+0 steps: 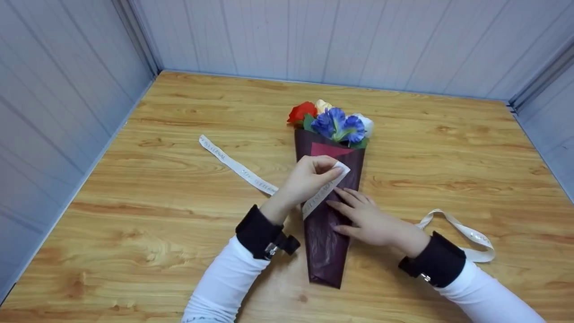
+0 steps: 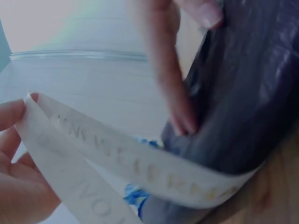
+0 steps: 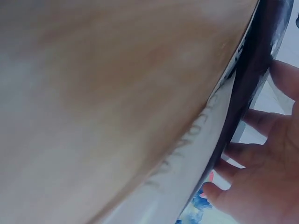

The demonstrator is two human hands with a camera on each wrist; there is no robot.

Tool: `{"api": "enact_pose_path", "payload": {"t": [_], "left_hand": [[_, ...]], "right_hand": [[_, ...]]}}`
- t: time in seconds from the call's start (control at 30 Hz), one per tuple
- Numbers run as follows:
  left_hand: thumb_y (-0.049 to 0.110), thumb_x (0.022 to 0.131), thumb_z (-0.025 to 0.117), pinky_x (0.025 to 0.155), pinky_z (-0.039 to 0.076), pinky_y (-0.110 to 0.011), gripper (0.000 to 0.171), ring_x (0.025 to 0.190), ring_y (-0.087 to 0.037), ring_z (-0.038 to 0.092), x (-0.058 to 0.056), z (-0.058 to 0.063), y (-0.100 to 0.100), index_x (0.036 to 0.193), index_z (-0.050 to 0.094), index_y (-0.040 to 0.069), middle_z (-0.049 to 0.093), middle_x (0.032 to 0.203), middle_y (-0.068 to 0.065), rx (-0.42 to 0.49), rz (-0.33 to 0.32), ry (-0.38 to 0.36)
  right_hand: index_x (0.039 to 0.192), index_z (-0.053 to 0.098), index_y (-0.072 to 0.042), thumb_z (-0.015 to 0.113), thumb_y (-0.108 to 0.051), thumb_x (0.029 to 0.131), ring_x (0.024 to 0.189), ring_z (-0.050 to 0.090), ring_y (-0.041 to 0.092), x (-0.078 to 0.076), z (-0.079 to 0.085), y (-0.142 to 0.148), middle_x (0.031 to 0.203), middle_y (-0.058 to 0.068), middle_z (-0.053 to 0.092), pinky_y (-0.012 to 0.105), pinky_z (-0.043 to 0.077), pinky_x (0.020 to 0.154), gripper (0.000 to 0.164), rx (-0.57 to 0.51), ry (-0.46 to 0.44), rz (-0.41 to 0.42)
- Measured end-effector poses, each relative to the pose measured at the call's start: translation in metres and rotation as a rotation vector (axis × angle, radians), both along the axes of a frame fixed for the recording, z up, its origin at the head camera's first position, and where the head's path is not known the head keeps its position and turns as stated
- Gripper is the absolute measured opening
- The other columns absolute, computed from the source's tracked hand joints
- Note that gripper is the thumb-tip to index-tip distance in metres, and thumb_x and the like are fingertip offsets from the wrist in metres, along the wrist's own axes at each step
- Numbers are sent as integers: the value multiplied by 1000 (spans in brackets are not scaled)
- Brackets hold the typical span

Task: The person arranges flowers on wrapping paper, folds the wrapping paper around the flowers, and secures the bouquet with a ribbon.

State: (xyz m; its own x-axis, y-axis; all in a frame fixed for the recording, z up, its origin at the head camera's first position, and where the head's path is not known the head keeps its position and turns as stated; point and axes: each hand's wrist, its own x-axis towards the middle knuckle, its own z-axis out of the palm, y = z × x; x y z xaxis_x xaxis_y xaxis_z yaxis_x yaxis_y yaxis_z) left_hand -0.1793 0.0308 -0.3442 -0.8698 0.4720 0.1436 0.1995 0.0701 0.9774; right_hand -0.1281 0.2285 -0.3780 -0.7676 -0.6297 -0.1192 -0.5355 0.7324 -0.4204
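Note:
A flower bouquet (image 1: pixel 327 251) in dark purple wrapping paper lies on the table, its blooms pointing away from me. Across its front runs a white printed ribbon (image 1: pixel 319 199), which in the left wrist view passes round the wrapping. My left hand (image 1: pixel 311 177) pinches the ribbon between thumb and fingers, raising a folded loop over the bouquet. With spread fingers, my right hand (image 1: pixel 365 220) rests on the wrapping beside the ribbon. In the right wrist view, the right fingertips (image 3: pixel 236 151) touch the paper's edge, and the ribbon (image 3: pixel 194 144) lies along it.
One ribbon tail (image 1: pixel 237 168) stretches over the table to the left. Another ribbon length (image 1: pixel 466 231) curls on the right, partly behind the right wrist. Red, cream, blue and white blooms (image 1: pixel 336 123) top the bouquet. Pale panel walls (image 1: pixel 287 40) border the wooden table (image 1: pixel 157 215).

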Motion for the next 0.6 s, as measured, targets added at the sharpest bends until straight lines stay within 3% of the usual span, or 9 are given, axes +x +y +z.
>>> {"api": "enact_pose_path", "payload": {"t": [0.17,0.27,0.4,0.5,0.6], "left_hand": [[8,92,60,67,42,-15,18,73,-2,52,-3,-7,8,100,70,-5,69,93,-12,-37,-29,-7],[8,92,60,66,42,-15,18,72,-2,51,-4,-9,8,101,69,-5,68,91,-11,-48,-29,-9],[6,91,60,67,42,-16,18,73,-3,51,-5,-8,6,102,69,-6,68,92,-12,-33,-20,-7],[6,92,59,68,43,-16,18,74,-4,51,-5,-9,6,102,68,-6,67,93,-12,-28,-27,-6],[6,92,58,68,42,-16,19,75,-5,51,-5,-9,5,103,68,-5,68,94,-13,-27,-28,-9]], "right_hand": [[134,50,-1,61,-22,92,130,35,46,-2,9,38,143,26,40,62,26,105,49,-162,56,-106],[127,56,2,69,-22,86,123,45,44,-2,11,70,132,26,50,59,34,102,49,-93,81,-178],[102,65,-3,78,-30,76,89,58,23,0,5,99,97,9,62,37,48,79,40,40,70,-144],[86,64,-11,79,-29,75,71,48,6,3,1,107,78,-5,54,25,42,62,27,40,26,-96],[81,62,-12,77,-22,78,66,46,0,5,1,108,73,-8,53,21,41,58,18,13,-47,-98]]}}
